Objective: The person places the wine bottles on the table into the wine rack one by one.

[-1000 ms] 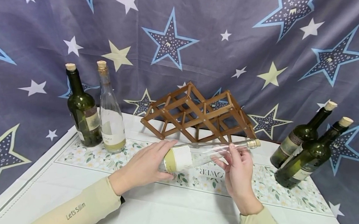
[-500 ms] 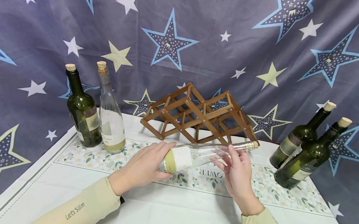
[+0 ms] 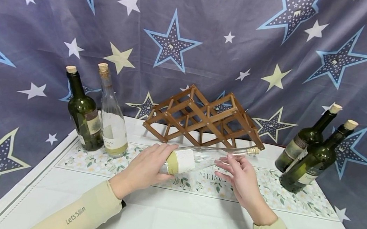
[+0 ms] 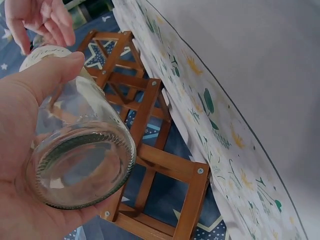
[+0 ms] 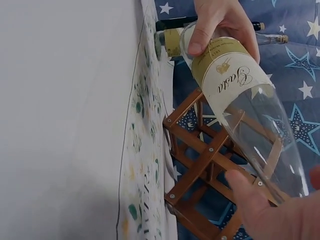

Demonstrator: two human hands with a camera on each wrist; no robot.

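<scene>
A clear glass wine bottle [image 3: 185, 161] with a cream and olive label lies nearly level over the table, its corked neck pointing right. My left hand [image 3: 147, 166] grips it round the base end; in the left wrist view the thumb lies along its side and the round glass bottom [image 4: 82, 167] faces the camera. By the neck is my right hand [image 3: 239, 179], fingers loosely spread. The right wrist view has its thumb [image 5: 242, 192] apart from the glass; whether a fingertip still touches the neck is hard to tell. Behind the bottle stands a folding wooden wine rack [image 3: 208, 123].
At the left, a dark green bottle [image 3: 83, 108] and another clear bottle [image 3: 114, 127] stand upright, both corked. Two corked green bottles [image 3: 301, 142] stand at the right. A floral printed band [image 3: 276, 193] crosses the white tablecloth [image 3: 177, 212]. A starry curtain [image 3: 205, 70] hangs behind.
My right hand has loosened from the bottle's neck and drawn slightly down. The corked end has dipped and shifted a little left. My left hand keeps its grip.
</scene>
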